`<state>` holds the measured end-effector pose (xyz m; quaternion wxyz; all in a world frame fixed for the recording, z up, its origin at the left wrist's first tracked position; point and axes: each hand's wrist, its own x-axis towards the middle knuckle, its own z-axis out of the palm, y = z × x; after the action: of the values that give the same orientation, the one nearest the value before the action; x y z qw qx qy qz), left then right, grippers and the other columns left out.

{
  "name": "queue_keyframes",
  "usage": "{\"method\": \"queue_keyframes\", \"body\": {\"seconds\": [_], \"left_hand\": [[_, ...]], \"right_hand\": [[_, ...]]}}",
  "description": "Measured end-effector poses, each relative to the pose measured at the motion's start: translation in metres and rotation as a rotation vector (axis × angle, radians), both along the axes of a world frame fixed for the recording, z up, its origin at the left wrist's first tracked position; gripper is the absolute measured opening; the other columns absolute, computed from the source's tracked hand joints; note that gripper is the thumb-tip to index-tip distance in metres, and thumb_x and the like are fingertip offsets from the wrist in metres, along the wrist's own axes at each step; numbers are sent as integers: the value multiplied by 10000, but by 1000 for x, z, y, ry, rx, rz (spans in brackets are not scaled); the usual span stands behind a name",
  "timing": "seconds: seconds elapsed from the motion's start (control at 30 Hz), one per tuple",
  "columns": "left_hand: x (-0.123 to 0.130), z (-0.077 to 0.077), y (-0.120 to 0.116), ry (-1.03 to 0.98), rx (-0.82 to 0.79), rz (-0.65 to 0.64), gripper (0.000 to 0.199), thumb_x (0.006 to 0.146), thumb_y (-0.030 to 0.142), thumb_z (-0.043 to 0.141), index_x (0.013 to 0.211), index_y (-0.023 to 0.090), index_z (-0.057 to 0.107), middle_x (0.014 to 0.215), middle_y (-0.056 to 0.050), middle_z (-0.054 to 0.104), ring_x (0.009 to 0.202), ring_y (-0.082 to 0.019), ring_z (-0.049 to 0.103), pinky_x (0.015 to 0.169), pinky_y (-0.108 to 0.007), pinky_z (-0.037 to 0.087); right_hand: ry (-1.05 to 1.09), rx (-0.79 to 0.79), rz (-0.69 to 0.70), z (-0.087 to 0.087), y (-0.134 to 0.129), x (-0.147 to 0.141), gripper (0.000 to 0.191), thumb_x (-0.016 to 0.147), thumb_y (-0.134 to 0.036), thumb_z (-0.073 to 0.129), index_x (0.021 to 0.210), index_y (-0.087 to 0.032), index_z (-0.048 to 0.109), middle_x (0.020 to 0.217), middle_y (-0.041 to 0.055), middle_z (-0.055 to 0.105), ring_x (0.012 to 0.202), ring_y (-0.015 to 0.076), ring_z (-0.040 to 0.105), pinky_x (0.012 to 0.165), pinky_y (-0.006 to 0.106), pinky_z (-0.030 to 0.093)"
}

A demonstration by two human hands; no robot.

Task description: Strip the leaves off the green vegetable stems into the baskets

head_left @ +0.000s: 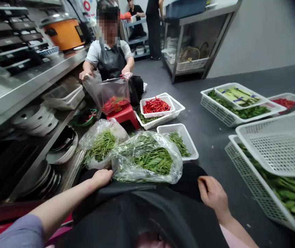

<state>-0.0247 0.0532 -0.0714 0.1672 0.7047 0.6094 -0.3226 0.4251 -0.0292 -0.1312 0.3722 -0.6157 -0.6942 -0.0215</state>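
My left hand (102,178) is closed in a fist at the near left edge of a clear plastic bag (177,172). Whether its fingers pinch the bag or the black apron (147,206) is hidden. Inside that bag, which lies open in front of my knees, are leafy green stems (157,162). My right hand (214,195) is curled beside my right knee, clear of the bag, its fingertips turned against the dark cloth; anything in them is concealed. A second plastic bag (118,129) with thin green stems (102,146) touches the first on its left.
Opposite, a person (111,62) holds a bag (113,91) of red chillies on a red stool (123,115). White baskets (190,143) with greens and chillies stand ahead and right. Metal shelving (33,93) with stacked dishes lines the left. Other people are behind.
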Motion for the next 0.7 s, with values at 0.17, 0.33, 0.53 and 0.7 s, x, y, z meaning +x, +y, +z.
{"method": "queue_keyframes", "body": {"seconds": [0.17,0.33,0.53,0.7], "left_hand": [[7,-1,2,149,-26,-11,393,949,225,273,1116,154,622,1141,-167,689,1063,-273,658,892,-389,482],[-6,-7,17,263,-34,20,457,979,269,166,1183,210,570,1141,-128,701,1046,-252,670,847,-361,491],[22,-9,13,104,53,-10,441,958,298,254,1172,125,599,1091,-202,697,993,-305,678,826,-388,492],[15,-15,10,51,112,64,390,946,272,322,1144,129,627,1094,-194,697,981,-270,679,869,-373,483]], "right_hand": [[-82,28,-45,21,25,-28,200,918,-217,503,776,-163,633,709,39,638,704,161,533,700,311,344],[-115,17,-25,26,42,-37,216,917,-244,512,753,-174,635,701,30,628,707,156,493,709,311,310],[-183,-17,-81,29,16,-24,181,910,-217,531,774,-165,639,694,39,615,712,167,477,698,308,293],[-268,2,-58,26,19,-19,172,903,-218,550,764,-159,633,658,34,586,685,170,462,684,307,294]]}}
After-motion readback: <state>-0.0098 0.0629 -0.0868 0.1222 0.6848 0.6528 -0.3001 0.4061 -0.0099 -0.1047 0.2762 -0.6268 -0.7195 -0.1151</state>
